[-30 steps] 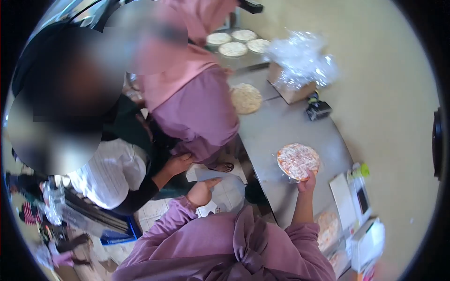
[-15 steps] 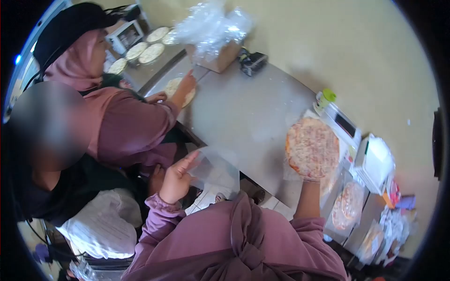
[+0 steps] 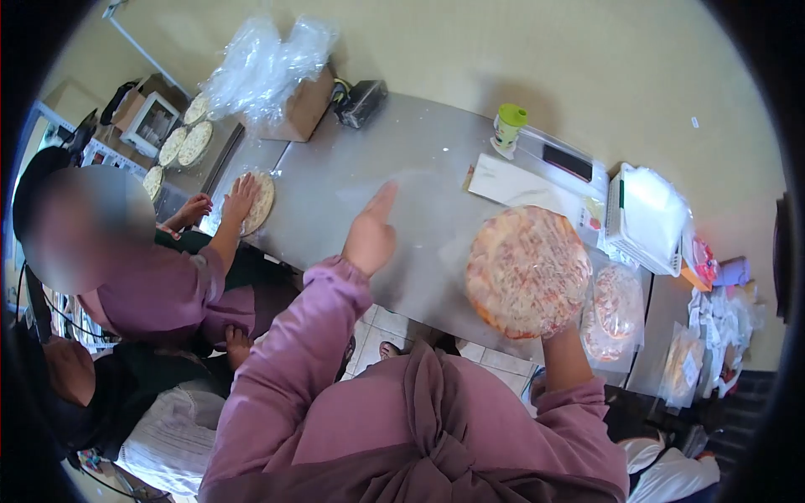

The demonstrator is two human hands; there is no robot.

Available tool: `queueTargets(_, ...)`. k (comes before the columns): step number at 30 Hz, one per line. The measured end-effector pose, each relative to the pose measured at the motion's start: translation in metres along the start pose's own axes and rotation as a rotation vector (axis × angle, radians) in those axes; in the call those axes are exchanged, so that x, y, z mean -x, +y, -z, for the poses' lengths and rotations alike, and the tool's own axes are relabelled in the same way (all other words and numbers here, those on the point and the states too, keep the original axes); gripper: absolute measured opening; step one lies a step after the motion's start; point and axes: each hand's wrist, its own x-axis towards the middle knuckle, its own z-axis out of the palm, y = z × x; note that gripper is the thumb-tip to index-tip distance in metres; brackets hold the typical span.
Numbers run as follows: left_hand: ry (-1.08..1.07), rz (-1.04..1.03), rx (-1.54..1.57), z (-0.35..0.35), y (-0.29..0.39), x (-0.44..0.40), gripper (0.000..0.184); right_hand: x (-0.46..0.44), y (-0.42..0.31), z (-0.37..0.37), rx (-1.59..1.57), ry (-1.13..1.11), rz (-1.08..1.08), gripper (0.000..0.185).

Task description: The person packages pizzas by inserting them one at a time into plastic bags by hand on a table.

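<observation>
My right hand [image 3: 560, 335] supports a round topped pizza [image 3: 527, 272] from underneath, over the table's front edge. Its fingers are hidden below the base. To the left, my left hand [image 3: 371, 236] is raised over the table, index finger stretched forward and the other fingers curled in. A faint clear sheen beside it looks like a thin plastic bag [image 3: 429, 194] in its grip, though the outline is hard to make out.
A co-worker's hand [image 3: 241, 197] lies on another pizza base [image 3: 262, 205] at the left. Along the back stand a box [image 3: 298, 109] topped with plastic, a green-lidded cup [image 3: 508, 130] and a scale [image 3: 574, 163]. Wrapped pizzas [image 3: 614, 314] and a white basket [image 3: 646, 218] are at the right.
My left hand has moved up and right, from beside the table edge to over the table. The pizza on my right hand has shifted slightly left and closer. The camera view has turned.
</observation>
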Motion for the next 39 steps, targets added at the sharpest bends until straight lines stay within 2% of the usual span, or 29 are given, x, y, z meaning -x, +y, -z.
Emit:
queueTargets(6, -0.279, -0.029, -0.173, -0.035, 0.01, -0.046, 0.063, 0.002, 0.032, 0.005, -0.05, 0.046, 0.004, 0.064)
queueTargets(8, -0.421, -0.032, -0.234, -0.034, 0.017, -0.055, 0.064, 0.004, 0.048, 0.008, -0.078, 0.056, 0.001, 0.064)
queueTargets(12, -0.529, -0.093, -0.269, -0.025, 0.025, -0.059, 0.065, -0.006, 0.079, 0.01, -0.142, 0.08, 0.003, 0.064)
queueTargets(17, -0.694, -0.188, -0.336, -0.005, 0.04, -0.044, 0.066, -0.01, 0.084, 0.015, -0.205, 0.095, 0.026, 0.065)
queueTargets(21, -0.712, -0.267, -0.334, -0.001, 0.054, -0.024, 0.073, -0.021, 0.075, 0.016, -0.219, 0.095, 0.039, 0.065)
queueTargets(24, -0.721, -0.298, -0.482, -0.009, 0.068, -0.01, 0.065, -0.021, 0.074, 0.017, -0.225, 0.088, 0.011, 0.066)
queueTargets(26, -0.675, -0.321, -0.48, -0.013, 0.066, -0.002, 0.062, -0.018, 0.074, 0.017, -0.229, 0.083, -0.015, 0.066)
queueTargets(27, -0.491, -0.421, -0.445, -0.019, 0.06, 0.005, 0.053, -0.02, 0.074, 0.016, -0.23, 0.079, -0.028, 0.066)
queueTargets(28, -0.485, -0.417, -0.446, -0.022, 0.057, 0.01, 0.053, -0.019, 0.074, 0.016, -0.231, 0.075, -0.04, 0.066)
queueTargets(30, -0.273, -0.266, -0.285, -0.025, 0.056, 0.018, 0.033, -0.008, 0.072, 0.018, -0.232, 0.069, -0.062, 0.066)
queueTargets(31, -0.268, -0.265, -0.284, -0.026, 0.058, 0.021, 0.033, -0.006, 0.072, 0.018, -0.232, 0.066, -0.071, 0.067)
queueTargets(33, -0.256, -0.122, -0.465, -0.027, 0.064, 0.026, 0.012, 0.001, 0.071, 0.017, -0.227, 0.063, -0.091, 0.067)
queueTargets(37, -0.276, -0.192, -0.306, -0.035, 0.07, 0.05, 0.011, 0.007, 0.076, 0.003, -0.133, 0.12, -0.019, 0.069)
queueTargets(39, -0.359, -0.106, -0.212, -0.044, 0.08, 0.064, 0.009, 0.013, 0.078, 0.002, -0.095, 0.079, 0.045, 0.07)
